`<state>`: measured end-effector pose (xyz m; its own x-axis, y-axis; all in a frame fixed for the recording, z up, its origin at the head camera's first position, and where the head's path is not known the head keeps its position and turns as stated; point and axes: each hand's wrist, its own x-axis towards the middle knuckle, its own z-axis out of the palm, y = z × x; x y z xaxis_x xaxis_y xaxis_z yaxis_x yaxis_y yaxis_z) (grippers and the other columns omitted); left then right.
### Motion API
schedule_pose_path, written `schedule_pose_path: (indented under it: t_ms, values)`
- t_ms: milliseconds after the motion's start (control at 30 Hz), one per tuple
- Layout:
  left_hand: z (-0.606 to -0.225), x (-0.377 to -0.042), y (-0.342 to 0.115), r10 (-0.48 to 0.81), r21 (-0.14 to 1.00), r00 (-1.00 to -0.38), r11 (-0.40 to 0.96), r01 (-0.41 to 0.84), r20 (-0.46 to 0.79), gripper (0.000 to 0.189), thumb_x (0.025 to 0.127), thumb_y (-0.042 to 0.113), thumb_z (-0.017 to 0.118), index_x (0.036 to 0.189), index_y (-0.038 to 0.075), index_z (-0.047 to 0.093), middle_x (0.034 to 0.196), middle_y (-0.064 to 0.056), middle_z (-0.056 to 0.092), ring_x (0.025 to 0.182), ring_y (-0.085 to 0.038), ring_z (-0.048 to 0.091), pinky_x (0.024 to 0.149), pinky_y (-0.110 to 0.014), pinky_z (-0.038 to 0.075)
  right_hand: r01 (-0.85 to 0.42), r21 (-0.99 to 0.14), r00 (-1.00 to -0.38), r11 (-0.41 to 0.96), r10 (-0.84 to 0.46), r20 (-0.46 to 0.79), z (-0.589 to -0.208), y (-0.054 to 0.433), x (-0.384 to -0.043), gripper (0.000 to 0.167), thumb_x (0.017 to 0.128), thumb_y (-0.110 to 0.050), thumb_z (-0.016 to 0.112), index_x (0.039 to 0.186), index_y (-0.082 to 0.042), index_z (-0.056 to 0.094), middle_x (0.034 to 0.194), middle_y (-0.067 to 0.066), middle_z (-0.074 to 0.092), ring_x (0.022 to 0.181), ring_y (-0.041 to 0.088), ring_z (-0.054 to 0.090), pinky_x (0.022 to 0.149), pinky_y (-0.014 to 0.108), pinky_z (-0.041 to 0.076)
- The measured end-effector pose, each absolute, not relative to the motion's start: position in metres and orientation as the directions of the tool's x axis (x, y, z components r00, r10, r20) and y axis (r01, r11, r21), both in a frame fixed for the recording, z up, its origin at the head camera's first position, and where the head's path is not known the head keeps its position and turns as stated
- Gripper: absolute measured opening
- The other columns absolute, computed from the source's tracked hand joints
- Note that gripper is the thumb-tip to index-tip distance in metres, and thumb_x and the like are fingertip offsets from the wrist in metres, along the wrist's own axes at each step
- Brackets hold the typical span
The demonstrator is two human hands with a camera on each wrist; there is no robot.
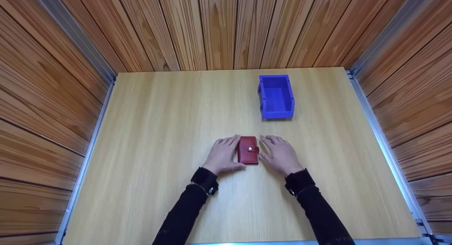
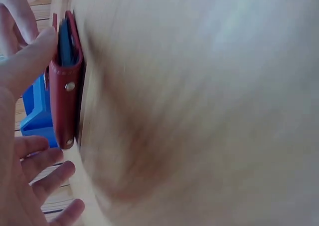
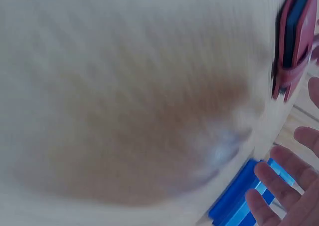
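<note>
A small red wallet with a snap strap lies flat on the table, between both hands. In the left wrist view its riveted spine and dark inside layers show at the wallet's end. My left hand is at the spine side, fingers loosely extended by the far corner and thumb at the near end, seeming to touch it. Beside the strap is my right hand, its fingers spread and relaxed. From the right wrist view, these fingers stand apart from the wallet.
Beyond the hands, towards the back right, stands a blue open-front bin. The light wood table is bounded by wood-plank walls and metal rails at the sides.
</note>
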<state>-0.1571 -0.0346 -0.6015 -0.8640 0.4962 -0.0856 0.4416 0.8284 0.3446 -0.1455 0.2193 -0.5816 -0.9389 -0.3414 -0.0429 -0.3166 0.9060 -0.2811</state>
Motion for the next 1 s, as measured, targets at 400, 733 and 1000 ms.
schedule_pose_path:
  t_ms: [400,733,1000]
  values:
    - [-0.608,-0.163,-0.022,0.477,0.462,-0.877,0.792,0.399,-0.059,0.116,0.075,0.062,0.085,0.161,0.005,0.033,0.162,-0.014,0.042,0.147,-0.032,0.044,0.119,-0.046,0.040,-0.391,-0.342,-0.916,0.854,-0.397,0.054,-0.587,0.188,-0.144,0.043,0.095,-0.023,0.075,0.131,0.000,0.069,0.097,0.013,0.065,0.082,0.026,0.062,0.075,0.047,0.057]
    - [-0.606,-0.163,-0.017,0.460,0.668,-0.887,0.669,0.326,-0.028,0.115,0.070,0.033,0.097,0.158,-0.006,0.033,0.153,-0.020,0.042,0.139,-0.035,0.048,0.118,-0.044,0.044,-0.367,-0.366,-0.929,0.855,-0.359,0.092,-0.590,0.182,-0.145,0.031,0.096,-0.021,0.075,0.116,0.002,0.072,0.094,0.018,0.071,0.082,0.034,0.071,0.073,0.048,0.060]
    - [-0.602,-0.161,-0.011,0.437,0.742,-0.900,0.606,0.285,-0.011,0.114,0.069,0.022,0.098,0.158,-0.006,0.032,0.152,-0.017,0.039,0.130,-0.034,0.058,0.110,-0.039,0.051,-0.338,-0.391,-0.941,0.856,-0.322,0.109,-0.591,0.181,-0.145,0.026,0.096,-0.022,0.074,0.105,0.003,0.072,0.084,0.016,0.071,0.077,0.032,0.071,0.069,0.048,0.059]
